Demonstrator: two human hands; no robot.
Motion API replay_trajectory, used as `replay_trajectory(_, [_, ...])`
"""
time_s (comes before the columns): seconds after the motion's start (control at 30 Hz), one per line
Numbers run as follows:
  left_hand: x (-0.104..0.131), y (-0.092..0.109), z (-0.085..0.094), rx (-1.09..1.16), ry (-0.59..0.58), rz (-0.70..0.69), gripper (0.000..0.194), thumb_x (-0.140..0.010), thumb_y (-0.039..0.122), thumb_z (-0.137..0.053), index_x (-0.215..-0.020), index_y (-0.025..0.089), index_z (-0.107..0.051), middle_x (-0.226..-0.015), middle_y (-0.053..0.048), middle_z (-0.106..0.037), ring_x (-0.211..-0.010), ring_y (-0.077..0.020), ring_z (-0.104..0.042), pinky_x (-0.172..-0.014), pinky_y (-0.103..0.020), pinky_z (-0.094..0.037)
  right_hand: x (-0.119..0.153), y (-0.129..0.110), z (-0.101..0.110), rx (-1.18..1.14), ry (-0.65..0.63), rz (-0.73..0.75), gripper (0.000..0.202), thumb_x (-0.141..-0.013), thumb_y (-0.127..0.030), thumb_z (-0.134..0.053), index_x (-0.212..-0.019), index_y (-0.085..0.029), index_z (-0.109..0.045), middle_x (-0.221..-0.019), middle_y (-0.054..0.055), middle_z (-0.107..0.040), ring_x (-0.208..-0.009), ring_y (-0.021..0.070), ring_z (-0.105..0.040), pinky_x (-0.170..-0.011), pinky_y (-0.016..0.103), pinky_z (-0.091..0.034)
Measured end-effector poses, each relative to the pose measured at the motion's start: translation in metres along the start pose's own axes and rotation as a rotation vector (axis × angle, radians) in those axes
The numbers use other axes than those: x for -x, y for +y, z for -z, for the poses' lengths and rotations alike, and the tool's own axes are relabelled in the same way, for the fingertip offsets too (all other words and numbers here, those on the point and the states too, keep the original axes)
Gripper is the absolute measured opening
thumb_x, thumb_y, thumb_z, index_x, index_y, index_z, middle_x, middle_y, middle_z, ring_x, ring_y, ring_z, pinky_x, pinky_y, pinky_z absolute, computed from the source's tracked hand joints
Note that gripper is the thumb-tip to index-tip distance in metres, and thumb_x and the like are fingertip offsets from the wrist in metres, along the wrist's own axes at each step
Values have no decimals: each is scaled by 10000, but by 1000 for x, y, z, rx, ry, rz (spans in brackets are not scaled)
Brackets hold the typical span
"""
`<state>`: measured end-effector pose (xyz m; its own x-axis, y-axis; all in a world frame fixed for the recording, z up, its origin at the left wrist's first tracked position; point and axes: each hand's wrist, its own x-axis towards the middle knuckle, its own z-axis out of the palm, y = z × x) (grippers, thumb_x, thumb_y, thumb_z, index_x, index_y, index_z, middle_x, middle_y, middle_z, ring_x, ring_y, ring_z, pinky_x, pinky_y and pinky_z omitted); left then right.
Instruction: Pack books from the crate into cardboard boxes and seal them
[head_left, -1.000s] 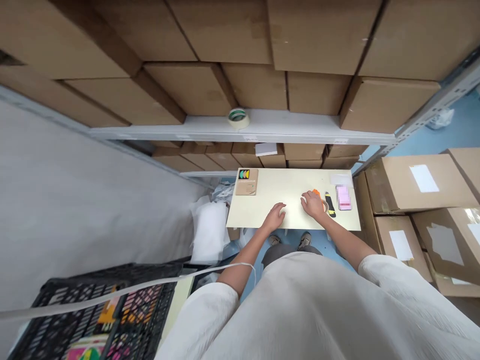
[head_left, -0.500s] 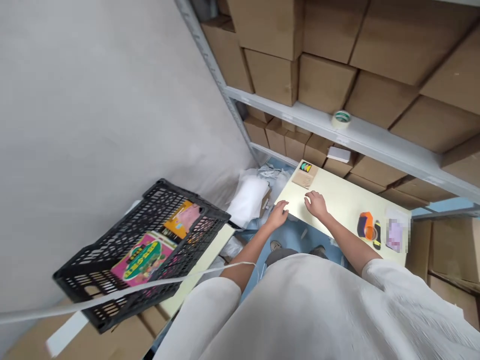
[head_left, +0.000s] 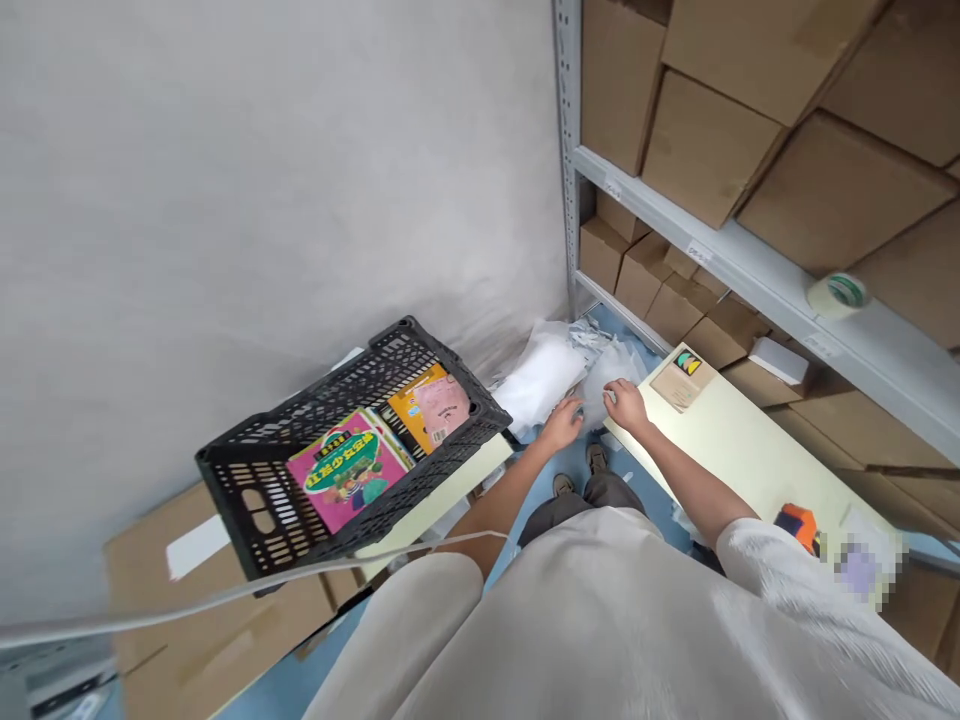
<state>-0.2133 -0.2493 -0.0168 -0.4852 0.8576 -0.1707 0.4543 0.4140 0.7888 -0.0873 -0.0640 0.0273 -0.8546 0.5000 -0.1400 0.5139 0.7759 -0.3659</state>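
Observation:
Over the floor in front of my body, my left hand (head_left: 562,425) hovers with loosely bent fingers that hold nothing visible. My right hand (head_left: 625,405) is beside it, fingers slightly apart and no object seen in them, near the left end of a pale yellow table (head_left: 739,430). A kraft-coloured packet (head_left: 681,380) with a green and yellow design lies on that end. To the left, a black plastic crate (head_left: 225,455) holds a pink picture book (head_left: 349,470) and an orange-and-pink book (head_left: 435,408).
White plastic wrapping (head_left: 544,375) is heaped by the wall. Cardboard boxes (head_left: 705,145) fill the grey shelving (head_left: 664,205), where a tape roll (head_left: 838,294) sits. An orange object (head_left: 798,525) is on the table. A white cable (head_left: 300,572) crosses in front at left.
My view and body have turned left, so the crate shows more fully and the table has shifted right. Both hands have moved away from the table, towards the crate side, still without anything visible in them.

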Motion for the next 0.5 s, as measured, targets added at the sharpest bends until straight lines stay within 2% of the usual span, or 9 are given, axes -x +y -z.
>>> replay_trajectory(0.13, [-32, -14, -3, 1, 7, 111, 461, -939, 204, -637, -1395, 248, -683, -1538, -114, -656, -1490, -321, -581, -1291, -500, -461, -61, 6, -13, 23, -109, 22, 298, -1075, -264, -526, -1255, -181, -747, -1287, 143, -731, -1215, 293, -643, -1027, 368, -463])
replay_trajectory(0.27, [-74, -34, -14, 18, 7, 243, 441, -949, 201, -644, -1387, 177, -686, -1555, -174, -632, -1471, -383, -582, -1272, -536, -464, -121, 22, -41, 42, -234, 55, 296, -1049, -235, -542, -1256, -195, -750, -1288, 135, -730, -1211, 278, -649, -1015, 345, -479])
replay_trajectory(0.37, [-102, -58, -31, 33, 16, 313, 446, -952, 169, -639, -1394, 125, -682, -1537, -201, -641, -1454, -407, -581, -1279, -522, -443, -161, 42, -74, 46, -304, 35, 292, -1028, -229, -558, -1240, -199, -757, -1283, 133, -734, -1184, 276, -665, -993, 342, -501])
replay_trajectory(0.5, [-129, -103, -64, 61, -4, 443, 454, -937, 155, -664, -1389, 146, -696, -1549, -195, -631, -1450, -410, -592, -1282, -547, -443, -210, 78, -132, 59, -398, -48, 277, -994, -228, -595, -1200, -210, -780, -1260, 139, -748, -1130, 277, -698, -945, 347, -535])
